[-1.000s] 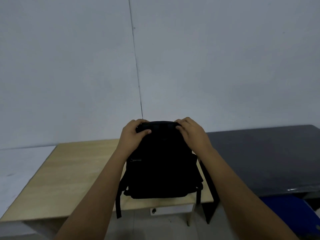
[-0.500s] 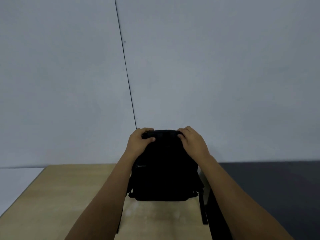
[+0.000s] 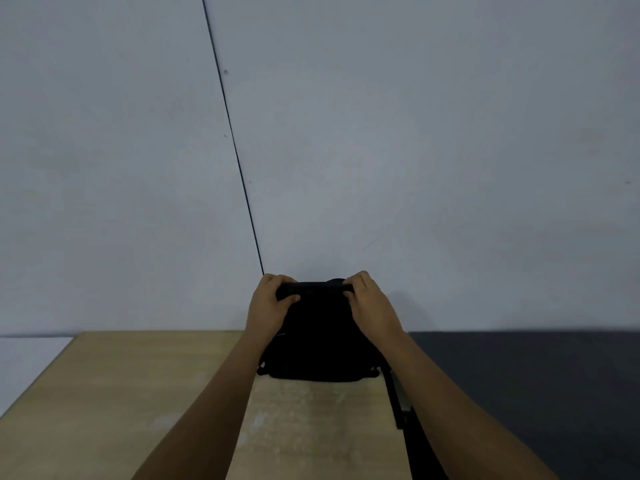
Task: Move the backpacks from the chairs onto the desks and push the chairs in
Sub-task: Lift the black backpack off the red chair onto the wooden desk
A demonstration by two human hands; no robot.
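Note:
A black backpack [image 3: 317, 341] stands upright on the light wooden desk [image 3: 138, 393], near its far right corner and close to the wall. My left hand [image 3: 268, 306] grips the left end of the bag's top, and my right hand [image 3: 369, 301] grips the right end. One strap [image 3: 393, 393] hangs along the desk's right edge. No chair is in view.
A dark grey desk [image 3: 536, 382] adjoins the wooden one on the right. A white surface [image 3: 31, 355] lies to the left. The plain wall [image 3: 381, 150] with a thin vertical seam rises right behind the desks.
The backpack has gone farther back across the wooden desk, toward the wall, with both hands on its top. The view has tilted up, and the desk's front edge has dropped out of sight.

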